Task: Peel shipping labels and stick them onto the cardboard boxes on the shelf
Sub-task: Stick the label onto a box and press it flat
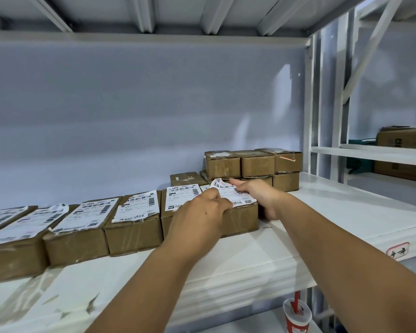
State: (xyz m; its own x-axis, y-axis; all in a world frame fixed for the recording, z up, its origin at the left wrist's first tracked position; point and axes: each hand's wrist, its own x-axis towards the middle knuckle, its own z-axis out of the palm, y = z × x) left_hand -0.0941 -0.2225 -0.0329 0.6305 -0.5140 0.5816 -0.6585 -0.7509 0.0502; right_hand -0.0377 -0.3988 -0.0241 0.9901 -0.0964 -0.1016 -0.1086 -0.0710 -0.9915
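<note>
A row of brown cardboard boxes runs along the white shelf (322,212), most with white shipping labels on top. On the rightmost box of the row (243,221) lies a white shipping label (235,197) whose far edge curls up. My left hand (202,212) rests on the front of this box, fingers pinching the label's near edge. My right hand (259,195) lies at the box's right side, fingers stretched flat over the label's far part. A labelled box (135,222) stands just left.
Unlabelled boxes (255,164) are stacked two high at the back right against the grey wall. A shelf upright (309,116) stands at the right, with larger cartons (404,140) beyond it. A red and white paper cup (297,314) stands below the shelf.
</note>
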